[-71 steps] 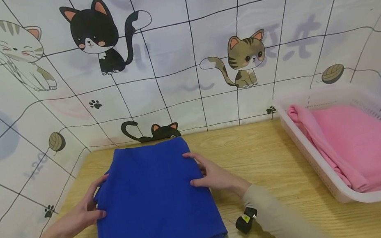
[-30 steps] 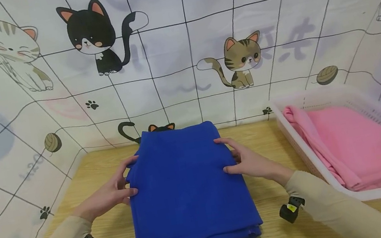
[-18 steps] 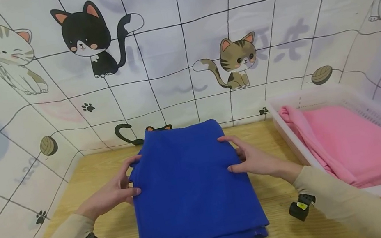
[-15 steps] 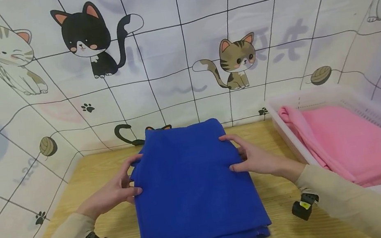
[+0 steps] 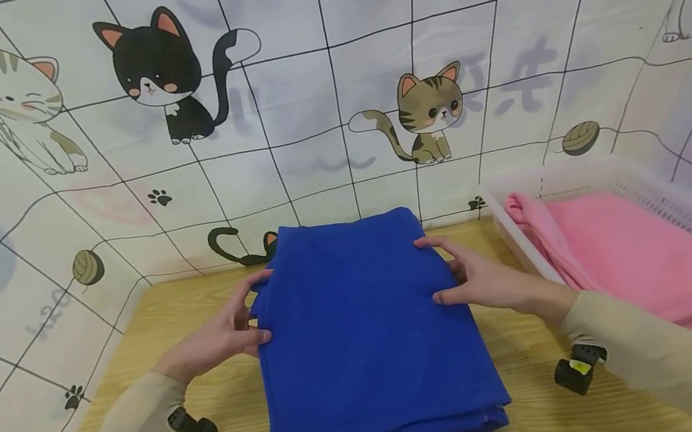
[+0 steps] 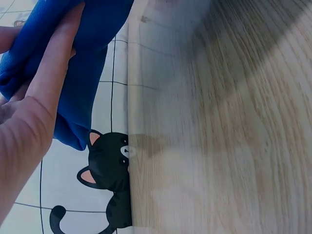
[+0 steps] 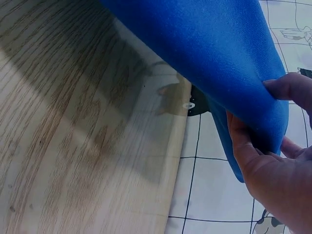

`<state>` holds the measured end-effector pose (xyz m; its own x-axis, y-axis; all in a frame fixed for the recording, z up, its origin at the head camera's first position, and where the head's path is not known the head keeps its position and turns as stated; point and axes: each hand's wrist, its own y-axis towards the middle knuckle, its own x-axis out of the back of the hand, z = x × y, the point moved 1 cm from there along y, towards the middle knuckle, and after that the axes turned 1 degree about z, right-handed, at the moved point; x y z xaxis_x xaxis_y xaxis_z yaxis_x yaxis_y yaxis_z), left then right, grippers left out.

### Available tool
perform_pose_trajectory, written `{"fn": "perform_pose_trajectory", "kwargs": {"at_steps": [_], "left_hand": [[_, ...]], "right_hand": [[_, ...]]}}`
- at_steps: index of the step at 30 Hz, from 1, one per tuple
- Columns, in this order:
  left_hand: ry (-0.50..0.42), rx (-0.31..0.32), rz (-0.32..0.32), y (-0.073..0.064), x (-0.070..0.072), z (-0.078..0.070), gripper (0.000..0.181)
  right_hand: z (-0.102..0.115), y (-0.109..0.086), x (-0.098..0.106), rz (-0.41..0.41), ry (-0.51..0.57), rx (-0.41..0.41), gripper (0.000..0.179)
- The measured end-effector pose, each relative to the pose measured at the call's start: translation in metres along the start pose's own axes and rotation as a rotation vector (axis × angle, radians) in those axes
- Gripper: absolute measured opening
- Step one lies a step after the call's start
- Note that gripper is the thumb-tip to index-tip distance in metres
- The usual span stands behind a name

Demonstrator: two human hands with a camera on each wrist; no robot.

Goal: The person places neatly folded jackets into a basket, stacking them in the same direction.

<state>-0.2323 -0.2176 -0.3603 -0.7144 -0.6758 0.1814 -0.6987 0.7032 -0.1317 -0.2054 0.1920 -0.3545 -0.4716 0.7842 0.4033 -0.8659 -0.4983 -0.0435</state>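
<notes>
A folded blue cloth (image 5: 371,333) is gripped at both sides and held above the wooden table. My left hand (image 5: 222,334) pinches its left edge, thumb on top and the other fingers beneath. On the opposite side, my right hand (image 5: 492,283) holds the right edge in the same way. In the left wrist view, layers of the blue cloth (image 6: 80,92) hang past the fingers, above the tabletop. The right wrist view shows the cloth (image 7: 204,48) bent over between thumb and fingers, its shadow falling on the wood.
A white plastic basket (image 5: 524,240) stands on the right of the wooden table (image 5: 179,318), just beyond my right hand. Inside it lies a folded pink cloth (image 5: 652,258). Behind the table rises a wall covering (image 5: 310,116) printed with cats and grid lines.
Both hands have carried the blue cloth rightward from the table's left side, and slightly upward lately. The basket stays in place as the head view shifts a little.
</notes>
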Motion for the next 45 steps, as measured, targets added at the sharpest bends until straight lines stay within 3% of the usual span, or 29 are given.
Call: {"fn": "perform_pose_trajectory", "kwargs": {"at_steps": [9, 20, 29, 34, 37, 45], "left_hand": [[0.045, 0.014, 0.001, 0.011, -0.011, -0.005, 0.085], [0.025, 0.010, 0.016, 0.031, -0.026, -0.009, 0.083], [-0.028, -0.031, 0.026, 0.047, -0.037, -0.016, 0.082], [-0.074, -0.090, 0.051, 0.057, -0.040, -0.021, 0.085], [-0.101, -0.118, 0.064, 0.062, -0.041, -0.026, 0.088], [-0.160, -0.151, 0.096, 0.075, -0.048, -0.039, 0.092]], "right_hand": [[0.001, -0.016, 0.010, -0.032, -0.018, -0.031, 0.078], [-0.004, -0.034, 0.022, -0.061, -0.061, -0.030, 0.079], [0.000, -0.044, 0.036, -0.109, -0.097, -0.024, 0.076], [0.004, -0.046, 0.044, -0.149, -0.087, 0.017, 0.074], [0.007, -0.047, 0.050, -0.152, -0.060, 0.034, 0.073], [0.015, -0.055, 0.069, -0.156, -0.122, 0.020, 0.072]]}}
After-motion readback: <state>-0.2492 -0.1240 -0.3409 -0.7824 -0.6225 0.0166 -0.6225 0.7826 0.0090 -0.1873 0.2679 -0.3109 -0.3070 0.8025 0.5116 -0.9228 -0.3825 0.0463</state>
